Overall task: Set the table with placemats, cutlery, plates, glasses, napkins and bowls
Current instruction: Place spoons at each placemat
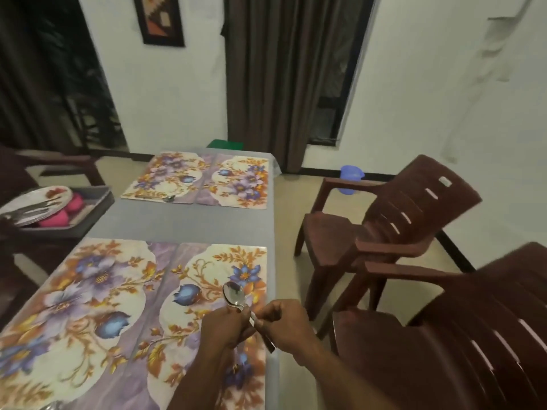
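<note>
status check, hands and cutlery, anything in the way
Both hands, left and right, grip one spoon. Spoon above near-right placemat. Nothing in the way.

Bare strip of grey tablecloth [189,223] lies open between the near floral placemats [112,306] and far floral placemats [195,179]; dark grey tray [88,214] crowds the left edge, two maroon plastic armchairs [384,229] block the right side

No readable text, label, brand or number anywhere. Only flower patterns on the placemats [165,297] and plate [44,196], and a geometric pattern in the framed picture [159,19]. Spoon [233,294] too blurred to show any mark.
</note>
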